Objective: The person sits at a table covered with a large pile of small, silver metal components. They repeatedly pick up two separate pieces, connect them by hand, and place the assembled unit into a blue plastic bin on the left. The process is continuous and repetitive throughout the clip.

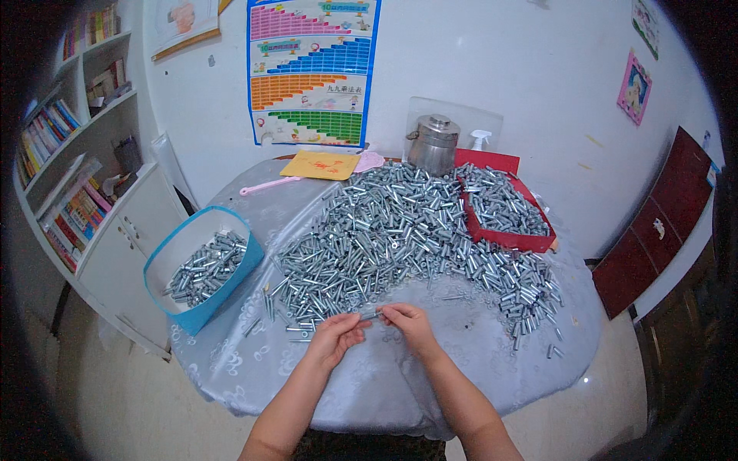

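**Both hands on one metal sleeve at near edge of heap**

Forearms enter from lower edge, bare, converging over near part of round table (492, 361) draped in pale grey patterned cloth. Left hand (334, 338) and right hand (411, 323) meet just above cloth, fingertips pinched narrow on opposite ends of one small silvery metal sleeve (370, 313), held roughly level between them. Thumb and forefinger of each hand closed on it; remaining fingers loosely curled.

Just beyond hands: large heap of like metal sleeves (400, 238), spread across middle of table from left to right, thinning to scattered pieces near hands and toward right edge. A few strays (265, 303) lie apart at near left.

Left of table: blue-rimmed basket (250, 257), touching table edge, partly filled with same sleeves. Far right on table: red tray (511, 242), tilted against heap, also holding sleeves.

Far side of table: steel lidded pot (433, 144), white spray bottle (480, 139) just beside it, yellow envelope (320, 164), pink fly swatter (307, 177) lying flat.

Wall behind: coloured chart poster (314, 69). Far left: white bookshelf (77, 138) with books over cupboard doors. Right: dark red cabinet (661, 223).
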The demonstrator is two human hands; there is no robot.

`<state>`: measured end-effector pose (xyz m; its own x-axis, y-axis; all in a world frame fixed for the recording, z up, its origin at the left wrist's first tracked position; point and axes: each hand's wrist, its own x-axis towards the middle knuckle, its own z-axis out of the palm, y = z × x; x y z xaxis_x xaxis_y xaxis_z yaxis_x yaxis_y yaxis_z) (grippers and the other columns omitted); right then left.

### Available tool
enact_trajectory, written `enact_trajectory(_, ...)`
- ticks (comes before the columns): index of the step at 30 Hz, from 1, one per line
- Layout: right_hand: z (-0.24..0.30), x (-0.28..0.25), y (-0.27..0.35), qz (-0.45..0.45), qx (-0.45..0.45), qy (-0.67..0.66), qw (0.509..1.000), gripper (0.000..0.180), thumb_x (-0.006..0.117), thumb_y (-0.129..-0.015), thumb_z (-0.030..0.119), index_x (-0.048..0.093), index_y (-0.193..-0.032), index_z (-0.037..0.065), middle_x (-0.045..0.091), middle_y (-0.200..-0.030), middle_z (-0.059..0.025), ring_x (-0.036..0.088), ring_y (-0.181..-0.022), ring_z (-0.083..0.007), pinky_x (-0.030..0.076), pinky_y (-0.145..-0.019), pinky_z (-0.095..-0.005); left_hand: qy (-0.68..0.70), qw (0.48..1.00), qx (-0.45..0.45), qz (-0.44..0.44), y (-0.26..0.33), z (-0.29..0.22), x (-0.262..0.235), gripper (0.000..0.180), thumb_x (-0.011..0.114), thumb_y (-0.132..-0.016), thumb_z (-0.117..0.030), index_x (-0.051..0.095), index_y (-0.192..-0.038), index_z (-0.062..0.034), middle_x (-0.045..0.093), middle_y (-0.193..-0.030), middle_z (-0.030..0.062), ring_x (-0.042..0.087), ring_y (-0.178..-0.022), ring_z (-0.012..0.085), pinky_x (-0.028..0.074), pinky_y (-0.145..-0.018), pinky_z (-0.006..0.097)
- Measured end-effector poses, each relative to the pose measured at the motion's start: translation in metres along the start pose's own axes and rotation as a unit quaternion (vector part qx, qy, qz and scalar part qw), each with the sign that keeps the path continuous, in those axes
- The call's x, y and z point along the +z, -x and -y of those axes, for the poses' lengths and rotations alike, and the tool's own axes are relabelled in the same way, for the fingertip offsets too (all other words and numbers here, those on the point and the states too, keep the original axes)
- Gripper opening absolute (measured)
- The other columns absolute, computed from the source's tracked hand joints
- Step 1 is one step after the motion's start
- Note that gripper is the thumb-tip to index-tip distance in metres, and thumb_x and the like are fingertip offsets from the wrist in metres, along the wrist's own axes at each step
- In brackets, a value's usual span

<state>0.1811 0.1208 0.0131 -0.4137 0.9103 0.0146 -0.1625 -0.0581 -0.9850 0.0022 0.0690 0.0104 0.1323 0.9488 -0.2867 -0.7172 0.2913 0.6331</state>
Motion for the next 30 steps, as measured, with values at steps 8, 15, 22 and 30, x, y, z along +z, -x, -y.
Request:
enact_trajectory(8, 0.017, 0.015, 0.005, -0.062, 0.005, 0.016, 0.998, 0.019, 0.059, -0.080, 0.014, 0.062, -0.095, 0.001, 0.059, -0.082, -0.0020, 0.053, -0.074, -0.0080, 0.041, -0.068, -0.0204, 0.007, 1.000, 0.018, -0.018, 0.000, 0.004, -0.001, 0.013, 0.056, -0.081, -0.009, 0.057, -0.089, 0.0014, 0.061, -0.087, 0.0190, 0.060, -0.060, 0.0138, 0.052, -0.057, 0.024)
enact_trajectory(15, 0.008, 0.016, 0.005, -0.060, -0.140, 0.170, 0.974, 0.017, 0.061, -0.079, 0.013, 0.062, -0.092, 0.002, 0.061, -0.084, -0.0028, 0.054, -0.074, -0.0088, 0.042, -0.067, -0.0222, -0.004, 0.998, 0.040, -0.039, 0.003, 0.004, 0.005, 0.015, 0.057, -0.081, -0.011, 0.058, -0.088, 0.0020, 0.062, -0.086, 0.0174, 0.059, -0.059, 0.0130, 0.052, -0.057, 0.023)
enact_trajectory(22, 0.011, 0.013, 0.004, -0.056, -0.068, 0.072, 0.994, 0.020, 0.059, -0.081, 0.011, 0.059, -0.098, 0.001, 0.060, -0.087, -0.0028, 0.054, -0.081, -0.0083, 0.041, -0.072, -0.0207, -0.081, 0.994, 0.045, -0.051, 0.007, 0.001, 0.008, 0.016, 0.058, -0.080, -0.010, 0.058, -0.091, 0.0024, 0.062, -0.083, 0.0150, 0.057, -0.057, 0.0105, 0.051, -0.054, 0.022)
enact_trajectory(30, -0.015, -0.007, -0.010, -0.105, -0.110, 0.260, 0.953, 0.019, 0.061, -0.077, 0.015, 0.062, -0.092, 0.005, 0.060, -0.079, -0.0051, 0.057, -0.071, -0.0133, 0.044, -0.066, -0.0245, 0.039, 0.971, 0.217, -0.097, 0.004, -0.021, -0.007, 0.018, 0.058, -0.081, -0.008, 0.058, -0.096, 0.0018, 0.062, -0.085, 0.0156, 0.057, -0.059, 0.0104, 0.052, -0.054, 0.023)
